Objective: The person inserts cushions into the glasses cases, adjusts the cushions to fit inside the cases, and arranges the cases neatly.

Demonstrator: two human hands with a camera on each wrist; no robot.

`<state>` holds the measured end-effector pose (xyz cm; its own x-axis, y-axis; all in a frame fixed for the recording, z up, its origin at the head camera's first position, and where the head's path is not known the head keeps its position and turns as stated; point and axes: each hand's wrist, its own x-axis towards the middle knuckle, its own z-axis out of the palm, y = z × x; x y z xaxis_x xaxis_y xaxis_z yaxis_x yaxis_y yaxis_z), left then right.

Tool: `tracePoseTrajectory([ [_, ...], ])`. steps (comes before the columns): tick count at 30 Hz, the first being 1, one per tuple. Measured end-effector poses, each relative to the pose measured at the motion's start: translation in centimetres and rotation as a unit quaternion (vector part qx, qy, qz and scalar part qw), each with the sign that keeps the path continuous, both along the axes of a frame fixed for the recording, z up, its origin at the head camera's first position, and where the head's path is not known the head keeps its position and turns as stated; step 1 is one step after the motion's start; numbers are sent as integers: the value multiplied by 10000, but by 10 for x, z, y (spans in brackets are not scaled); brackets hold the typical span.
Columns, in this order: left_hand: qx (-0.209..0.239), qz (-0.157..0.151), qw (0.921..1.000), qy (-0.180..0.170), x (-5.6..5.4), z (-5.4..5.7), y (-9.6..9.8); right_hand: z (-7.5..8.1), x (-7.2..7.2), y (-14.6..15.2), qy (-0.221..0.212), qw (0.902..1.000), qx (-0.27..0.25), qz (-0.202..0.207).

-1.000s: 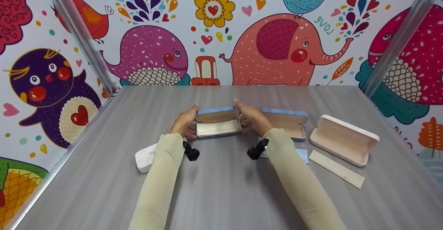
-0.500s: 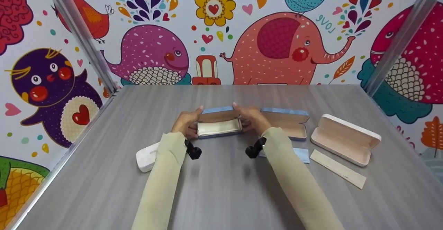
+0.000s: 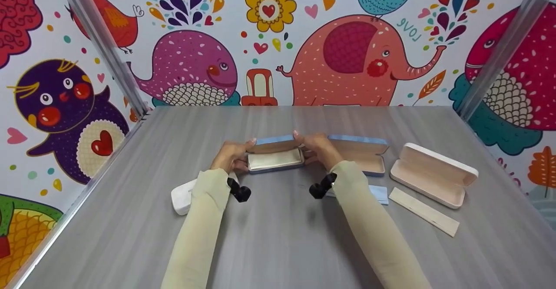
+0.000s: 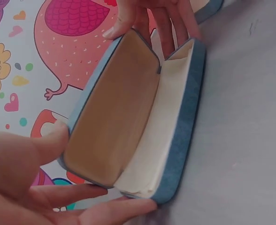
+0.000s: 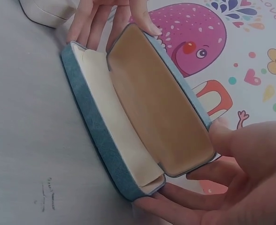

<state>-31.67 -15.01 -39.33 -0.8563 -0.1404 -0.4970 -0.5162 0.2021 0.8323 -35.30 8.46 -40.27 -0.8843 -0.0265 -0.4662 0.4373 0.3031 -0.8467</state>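
Note:
A blue glasses case (image 3: 276, 168) stands on the table with its lid raised, hinge side away from me. Inside its base lies a pale folded cloth (image 3: 273, 159). My left hand (image 3: 229, 155) grips the left end, thumb on the outer edge of the lid (image 4: 114, 108) and fingers at the end of the base. At the right end, my right hand (image 3: 320, 147) holds it the same way; the right wrist view shows its thumb on the lid and fingers under the base corner. Whatever lies beneath the cloth is hidden.
Right of my right hand sits a second open blue case (image 3: 369, 165), partly covered by it. A light blue cloth (image 3: 378, 194) lies in front. Farther right are an open white case (image 3: 428, 182) and a cream cloth strip (image 3: 423, 210). A white case (image 3: 181, 197) lies behind my left sleeve.
Both thumbs have come down a little with the lid, which tips slightly farther forward over the base. The left thumb has shifted right. The other cases and cloths stay in place.

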Motion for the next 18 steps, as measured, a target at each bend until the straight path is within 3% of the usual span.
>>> tracePoseTrajectory([
  [11, 352, 25, 9990, 266, 2, -7, -4, -5, 4, 2, 237, 9991, -332, 71],
  [18, 465, 71, 9985, 264, 1, -10, -1, -11, 7, 4, 408, 9984, -402, -5],
])
